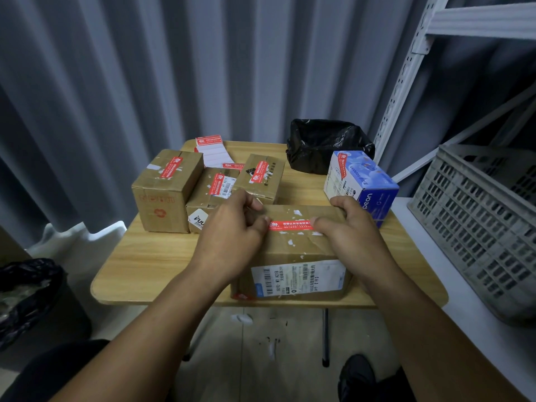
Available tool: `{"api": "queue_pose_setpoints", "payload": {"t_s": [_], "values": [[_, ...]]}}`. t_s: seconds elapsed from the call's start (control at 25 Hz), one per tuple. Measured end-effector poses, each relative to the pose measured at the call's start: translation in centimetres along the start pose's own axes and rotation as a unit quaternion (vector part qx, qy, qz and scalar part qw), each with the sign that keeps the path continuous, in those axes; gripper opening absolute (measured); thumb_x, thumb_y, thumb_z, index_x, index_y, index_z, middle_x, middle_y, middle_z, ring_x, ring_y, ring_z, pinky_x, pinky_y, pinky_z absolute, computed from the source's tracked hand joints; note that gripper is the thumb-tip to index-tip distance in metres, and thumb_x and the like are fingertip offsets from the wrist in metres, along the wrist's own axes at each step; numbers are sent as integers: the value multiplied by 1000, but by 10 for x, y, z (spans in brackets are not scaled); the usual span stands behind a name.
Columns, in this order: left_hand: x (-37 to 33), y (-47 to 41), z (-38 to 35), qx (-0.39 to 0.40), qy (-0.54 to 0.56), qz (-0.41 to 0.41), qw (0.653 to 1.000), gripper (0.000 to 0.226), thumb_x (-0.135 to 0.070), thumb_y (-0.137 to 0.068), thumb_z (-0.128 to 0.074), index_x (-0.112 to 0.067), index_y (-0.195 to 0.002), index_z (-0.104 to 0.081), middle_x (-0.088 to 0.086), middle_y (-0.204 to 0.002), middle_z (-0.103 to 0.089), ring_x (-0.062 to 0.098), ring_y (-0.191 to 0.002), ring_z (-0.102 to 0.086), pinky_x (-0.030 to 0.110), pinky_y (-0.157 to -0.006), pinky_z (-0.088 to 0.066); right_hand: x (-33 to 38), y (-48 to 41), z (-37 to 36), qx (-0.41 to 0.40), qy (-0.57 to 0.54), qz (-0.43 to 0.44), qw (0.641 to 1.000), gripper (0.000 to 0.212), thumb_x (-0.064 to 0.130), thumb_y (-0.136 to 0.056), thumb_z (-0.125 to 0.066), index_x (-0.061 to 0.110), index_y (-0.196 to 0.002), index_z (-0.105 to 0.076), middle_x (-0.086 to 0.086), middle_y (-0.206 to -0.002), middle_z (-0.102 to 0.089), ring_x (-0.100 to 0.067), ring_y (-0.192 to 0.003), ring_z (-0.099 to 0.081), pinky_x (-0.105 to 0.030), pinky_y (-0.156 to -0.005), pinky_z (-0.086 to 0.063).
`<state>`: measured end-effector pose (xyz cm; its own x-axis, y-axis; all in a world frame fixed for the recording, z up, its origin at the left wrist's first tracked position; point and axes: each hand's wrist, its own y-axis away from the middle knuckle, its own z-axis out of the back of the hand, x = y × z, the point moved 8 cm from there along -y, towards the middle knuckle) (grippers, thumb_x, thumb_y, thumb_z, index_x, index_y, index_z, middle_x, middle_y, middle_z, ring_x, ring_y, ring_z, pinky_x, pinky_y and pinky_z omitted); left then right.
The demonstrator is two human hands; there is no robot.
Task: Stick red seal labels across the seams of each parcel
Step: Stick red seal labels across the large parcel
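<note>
presses the bent fingertips of the left hand (232, 230) onto the left end of a red label (291, 224) lying across the top seam of the front parcel (295, 256), near the front edge of the table (150, 256); cannot tell whether pinching or only pressing. sets the right hand (352, 227) with thumb on the label's right end and fingers hooked over the parcel's far edge. shows behind it brown boxes (168, 190) and a blue box (362, 181), each with a red label on top.

Wooden table (145, 265), bearing: a large parcel (293, 250) at the front edge; three small boxes (208, 195) grouped at rear left; label sheets (213, 152) behind them; a black bag (322, 146) at the rear; a blue box (359, 181) at right, just beside the parcel.
</note>
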<state>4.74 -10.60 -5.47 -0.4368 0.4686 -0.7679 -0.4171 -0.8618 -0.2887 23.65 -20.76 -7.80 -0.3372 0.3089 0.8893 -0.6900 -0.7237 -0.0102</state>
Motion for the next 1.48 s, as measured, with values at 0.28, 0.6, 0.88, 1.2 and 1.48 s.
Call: {"api": "queue_pose_setpoints", "payload": {"t_s": [0.28,0.6,0.88,1.2,1.48], "values": [[-1,0,-1,5,16,-2,1000,10,-19,-90,-68,-21,-97,-61,-9,-73,-59,4,-70,-55,21,-62,-40,-5,-5,1,-8,-53,-15,998,49,22,-92,-60,23,-139,-49,0,-150,-41,-23,-134,-42,-49,-105,-45],[14,9,16,-44,152,60,986,32,-32,-73,-52,-23,-103,-60,-1,-100,-62,10,-88,-59,30,-71,-42,-26,2,11,-27,-172,-64,983,31,29,-97,-56,19,-126,-56,1,-136,-50,-20,-126,-46,-31,-73,-47],[12,25,-8,182,139,71,971,77,-24,-63,-77,-37,-130,-40,-13,-129,-53,5,-114,-55,31,-90,-53,-19,17,4,54,-172,-41,983,25,24,-89,-67,27,-110,-53,17,-106,-52,-5,-94,-55,-24,-66,-46],[12,16,4,158,147,57,975,76,-17,-66,-85,-33,-130,-50,-12,-118,-70,11,-108,-68,40,-93,-57,2,19,8,96,-142,-27,985,48,33,-81,-73,19,-123,-54,1,-108,-70,-12,-88,-72,-30,-71,-53],[19,18,5,124,171,133,968,36,-49,-84,-73,-29,-114,-66,-14,-98,-77,7,-86,-74,34,-79,-60,1,14,15,69,-123,-26,990,35,29,-85,-73,21,-116,-59,2,-104,-75,-17,-93,-72,-39,-85,-57]]}}
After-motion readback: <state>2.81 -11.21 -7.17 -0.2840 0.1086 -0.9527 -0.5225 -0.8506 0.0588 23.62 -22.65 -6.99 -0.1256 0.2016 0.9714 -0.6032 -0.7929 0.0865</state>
